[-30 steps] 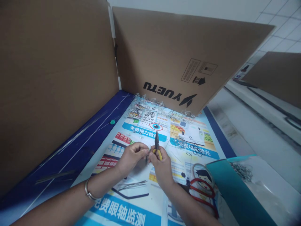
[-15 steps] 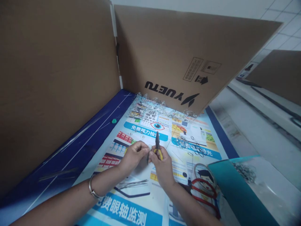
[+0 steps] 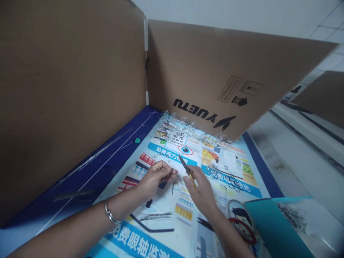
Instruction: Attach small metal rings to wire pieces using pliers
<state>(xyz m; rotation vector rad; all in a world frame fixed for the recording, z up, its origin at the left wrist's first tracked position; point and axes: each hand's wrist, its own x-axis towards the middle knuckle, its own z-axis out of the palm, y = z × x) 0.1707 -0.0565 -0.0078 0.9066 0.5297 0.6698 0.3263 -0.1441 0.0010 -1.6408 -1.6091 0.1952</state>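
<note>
My left hand (image 3: 157, 177) is closed in a pinch, with a thin bent wire (image 3: 176, 185) hanging below its fingertips. A small clear piece seems to show at the fingertips, too small to name. Just to the right, my right hand (image 3: 200, 188) is wrapped round needle-nose pliers (image 3: 185, 165) with yellow handles. Their dark jaws point up and to the left, apart from the wire. Beneath the hands lies a printed poster (image 3: 172, 236), and a bundle of straight wires (image 3: 156, 216) rests on it below my left hand.
Many small clear pieces (image 3: 193, 130) lie along the foot of the cardboard panel (image 3: 193, 71). Dark wire loops (image 3: 232, 182) lie right of my right hand. At the right stand a teal-edged box (image 3: 276, 222) holding metal bits (image 3: 292, 216) and a red-handled tool (image 3: 243, 231).
My right hand has moved right, away from my left hand, and the pliers have tipped to the left. The bent wire now shows below my left fingers. The whole view has shifted slightly.
</note>
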